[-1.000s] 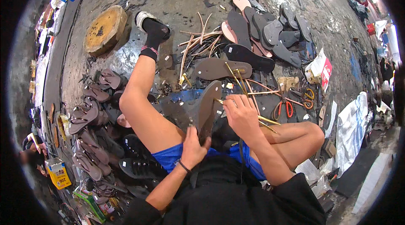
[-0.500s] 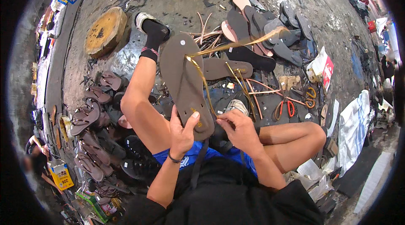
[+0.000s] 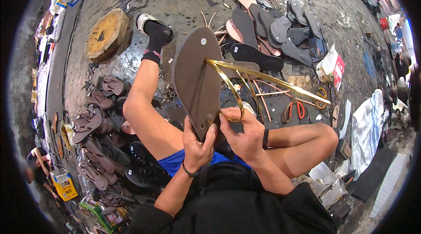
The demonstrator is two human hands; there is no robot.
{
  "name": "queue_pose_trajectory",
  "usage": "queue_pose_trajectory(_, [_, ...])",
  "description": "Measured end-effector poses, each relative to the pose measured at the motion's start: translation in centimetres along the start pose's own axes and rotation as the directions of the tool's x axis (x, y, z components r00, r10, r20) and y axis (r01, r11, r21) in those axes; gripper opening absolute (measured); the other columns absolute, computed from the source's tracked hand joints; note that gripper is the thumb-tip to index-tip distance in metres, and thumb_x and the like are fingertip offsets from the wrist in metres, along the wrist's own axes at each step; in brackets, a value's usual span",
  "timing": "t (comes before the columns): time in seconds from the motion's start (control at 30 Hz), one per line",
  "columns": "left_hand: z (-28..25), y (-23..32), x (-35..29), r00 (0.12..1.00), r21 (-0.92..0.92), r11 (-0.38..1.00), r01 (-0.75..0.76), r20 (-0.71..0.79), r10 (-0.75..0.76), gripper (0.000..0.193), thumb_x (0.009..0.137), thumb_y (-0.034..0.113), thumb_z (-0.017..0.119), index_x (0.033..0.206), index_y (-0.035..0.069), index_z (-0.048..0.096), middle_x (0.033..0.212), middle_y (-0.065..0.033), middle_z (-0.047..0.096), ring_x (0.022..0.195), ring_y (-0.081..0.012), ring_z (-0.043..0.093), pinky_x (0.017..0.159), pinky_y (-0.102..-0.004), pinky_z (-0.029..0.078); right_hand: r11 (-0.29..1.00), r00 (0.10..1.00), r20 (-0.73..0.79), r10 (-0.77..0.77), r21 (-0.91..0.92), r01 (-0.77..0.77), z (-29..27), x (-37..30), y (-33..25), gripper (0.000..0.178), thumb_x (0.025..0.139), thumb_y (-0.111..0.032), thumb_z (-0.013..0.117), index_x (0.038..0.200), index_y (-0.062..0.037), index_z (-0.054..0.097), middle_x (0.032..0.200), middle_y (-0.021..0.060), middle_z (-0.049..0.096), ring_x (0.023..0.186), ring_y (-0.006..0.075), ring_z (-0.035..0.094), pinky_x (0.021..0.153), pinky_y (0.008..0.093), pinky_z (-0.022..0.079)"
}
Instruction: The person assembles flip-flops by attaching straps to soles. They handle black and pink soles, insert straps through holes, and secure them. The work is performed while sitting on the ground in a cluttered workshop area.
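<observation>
Sole [image 3: 190, 74], dark brown, is held above the lap, its long axis running close to twelve-to-six o'clock, toe end at twelve. Left hand [image 3: 198, 148] is closed on the heel end at six o'clock, thumb on the upper face. Right hand [image 3: 246, 136] is pinched, thumb to forefinger, on the looped length of the gold strap [image 3: 280, 82] beside the sole's right edge; the gripped tip is hidden and contact with that edge cannot be confirmed. From the right hand, the sole's middle lies between ten and eleven o'clock. Left hand is nearer the heel; right hand, nearer the strap, whose other tail hangs free toward three to four o'clock. Red-handled scissors [image 3: 303, 110] lie at two o'clock.
</observation>
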State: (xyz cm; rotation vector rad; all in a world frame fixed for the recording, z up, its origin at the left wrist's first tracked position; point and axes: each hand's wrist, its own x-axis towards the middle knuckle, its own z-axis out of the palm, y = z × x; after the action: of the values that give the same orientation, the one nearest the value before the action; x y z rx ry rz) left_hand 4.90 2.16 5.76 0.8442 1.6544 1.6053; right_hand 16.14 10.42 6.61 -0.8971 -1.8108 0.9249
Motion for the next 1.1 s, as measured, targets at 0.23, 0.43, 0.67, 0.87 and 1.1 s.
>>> queue_pose_trajectory(0.23, [-0.1,-0.8,-0.8,0.996,-0.020,0.996,0.092,-0.010,-0.092,0.041,0.094,0.008,0.066,0.129,-0.004,0.049,0.116,-0.0122,0.064,0.104,-0.0185,0.063,0.092,-0.0325,0.050,0.951,0.939,0.179,0.293,0.047,-0.305,-1.3,1.1,0.1,0.014,0.083,-0.005,0.079,0.091,-0.0006,0.068,0.087,0.0125,0.074,0.079,0.0231,0.073,0.072,0.0323,0.056])
queue_pose_trajectory(0.43, [0.2,-1.5,-1.1,0.999,-0.011,0.999,0.039,-0.019,-0.039,0.040,0.096,0.005,0.064,0.131,-0.002,0.045,0.115,-0.0111,0.064,0.101,-0.0163,0.063,0.090,-0.0296,0.050,0.910,0.913,0.180,0.366,0.138,-0.392,-0.3,0.6,0.5,0.015,0.083,-0.009,0.080,0.091,0.0001,0.071,0.088,0.0107,0.073,0.082,0.0197,0.072,0.075,0.0325,0.055])
queue_pose_trajectory(0.67, [-0.9,-0.6,0.5,0.997,-0.046,0.997,0.069,0.047,-0.067,0.037,0.097,0.009,0.066,0.128,0.000,0.048,0.105,-0.0062,0.063,0.086,-0.0089,0.061,0.074,-0.0256,0.053,0.776,0.752,0.472,0.460,0.199,-0.599,-1.7,2.1,2.2,0.018,0.086,-0.014,0.082,0.094,-0.0012,0.073,0.090,0.0079,0.071,0.081,0.0139,0.066,0.075,0.0301,0.053])
queue_pose_trajectory(0.87, [-1.4,-0.6,1.1,0.971,-0.188,0.955,0.231,0.107,-0.214,0.043,0.096,0.006,0.066,0.134,-0.001,0.048,0.114,-0.0065,0.064,0.101,-0.0119,0.062,0.089,-0.0284,0.051,0.870,0.790,0.482,0.379,0.104,-0.482,-1.6,2.7,2.5,0.010,0.089,-0.013,0.078,0.093,-0.0052,0.073,0.102,0.0053,0.064,0.093,0.0132,0.062,0.080,0.0310,0.051])
queue_pose_trajectory(1.1, [-2.9,1.4,2.3,0.842,-0.414,0.734,0.539,0.298,-0.450,0.049,0.094,0.004,0.065,0.138,-0.002,0.047,0.121,-0.0080,0.063,0.107,-0.0136,0.062,0.095,-0.0293,0.051,-0.057,0.591,0.761,0.266,0.625,-0.779,0.1,-0.8,6.6,0.014,0.099,-0.013,0.067,0.110,-0.0044,0.065,0.104,0.0012,0.068,0.096,0.0113,0.065,0.086,0.0288,0.054])
